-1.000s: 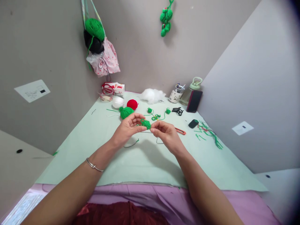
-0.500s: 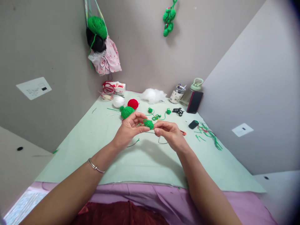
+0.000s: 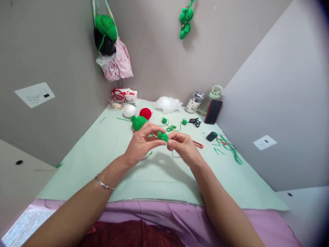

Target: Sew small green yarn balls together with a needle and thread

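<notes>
A small green crochet piece (image 3: 162, 136) is pinched between the thumb and fingers of my left hand (image 3: 142, 140), above the middle of the table. My right hand (image 3: 181, 145) is closed in a pinch at the piece's right edge. What lies between its fingertips is too small to make out. A thin dark strand (image 3: 175, 156) loops down below my right hand. Another strand with a green end (image 3: 150, 153) hangs under my left hand. Behind my left fingers sits a green yarn ball (image 3: 139, 122). An orange-handled tool (image 3: 197, 144) lies partly hidden behind my right hand.
Red yarn (image 3: 145, 113), white yarn (image 3: 130, 110) and white stuffing (image 3: 167, 104) lie at the back. Small green balls (image 3: 184, 121) on strands lie mid-table. A black hair clip (image 3: 195, 122), a phone (image 3: 213, 112), a bottle (image 3: 205, 103) and green yarn scraps (image 3: 231, 149) are on the right.
My right hand has shifted slightly left, its fingertips closer to the crochet piece. The left thumb has moved a little right along the piece's lower edge. More of the orange-handled tool shows.
</notes>
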A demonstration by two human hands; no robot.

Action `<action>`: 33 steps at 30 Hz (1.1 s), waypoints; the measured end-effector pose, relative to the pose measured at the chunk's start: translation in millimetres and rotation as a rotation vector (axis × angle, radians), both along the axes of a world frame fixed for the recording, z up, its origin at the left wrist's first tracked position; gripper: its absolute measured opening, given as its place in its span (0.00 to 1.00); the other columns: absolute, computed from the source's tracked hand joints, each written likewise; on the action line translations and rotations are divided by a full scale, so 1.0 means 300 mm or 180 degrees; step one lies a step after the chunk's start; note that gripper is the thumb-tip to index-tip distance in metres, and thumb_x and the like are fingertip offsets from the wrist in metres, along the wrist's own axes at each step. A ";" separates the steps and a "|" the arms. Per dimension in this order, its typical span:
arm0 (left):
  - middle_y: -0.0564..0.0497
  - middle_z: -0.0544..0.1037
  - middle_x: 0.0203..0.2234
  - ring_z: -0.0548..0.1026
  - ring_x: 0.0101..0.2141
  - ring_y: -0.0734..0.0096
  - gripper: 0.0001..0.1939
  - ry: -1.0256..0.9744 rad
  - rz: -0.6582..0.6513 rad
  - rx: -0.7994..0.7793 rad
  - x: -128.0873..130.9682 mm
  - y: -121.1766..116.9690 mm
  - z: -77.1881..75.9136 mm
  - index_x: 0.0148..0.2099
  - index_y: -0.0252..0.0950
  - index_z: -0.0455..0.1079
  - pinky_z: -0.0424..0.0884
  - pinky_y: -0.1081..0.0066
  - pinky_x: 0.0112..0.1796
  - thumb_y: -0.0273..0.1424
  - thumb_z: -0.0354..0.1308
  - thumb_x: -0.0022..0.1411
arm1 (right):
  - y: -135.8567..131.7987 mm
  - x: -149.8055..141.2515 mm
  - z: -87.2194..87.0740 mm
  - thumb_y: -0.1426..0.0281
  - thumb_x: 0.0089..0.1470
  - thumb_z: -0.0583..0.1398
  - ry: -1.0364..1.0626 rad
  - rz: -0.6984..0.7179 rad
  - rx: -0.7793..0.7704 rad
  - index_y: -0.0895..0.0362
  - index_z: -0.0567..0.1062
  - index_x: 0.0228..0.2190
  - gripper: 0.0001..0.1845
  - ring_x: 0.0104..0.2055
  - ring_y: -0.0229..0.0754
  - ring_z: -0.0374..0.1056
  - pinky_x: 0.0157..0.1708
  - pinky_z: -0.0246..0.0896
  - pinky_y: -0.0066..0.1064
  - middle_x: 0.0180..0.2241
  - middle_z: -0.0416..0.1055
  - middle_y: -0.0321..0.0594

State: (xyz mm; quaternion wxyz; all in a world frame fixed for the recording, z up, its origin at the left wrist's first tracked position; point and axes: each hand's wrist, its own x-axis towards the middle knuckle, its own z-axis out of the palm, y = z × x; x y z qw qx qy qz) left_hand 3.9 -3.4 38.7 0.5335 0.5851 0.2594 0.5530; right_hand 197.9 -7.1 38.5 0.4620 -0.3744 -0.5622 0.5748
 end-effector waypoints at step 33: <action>0.57 0.64 0.27 0.62 0.23 0.83 0.18 -0.1218 -0.0344 -0.0886 -0.033 -0.004 0.062 0.34 0.37 0.64 0.62 0.79 0.23 0.37 0.71 0.55 | -0.020 -0.045 -0.001 0.56 0.44 0.72 0.0311 -0.0116 -0.0089 0.56 0.74 0.29 0.19 0.24 0.34 0.56 0.28 0.52 0.30 0.20 0.62 0.30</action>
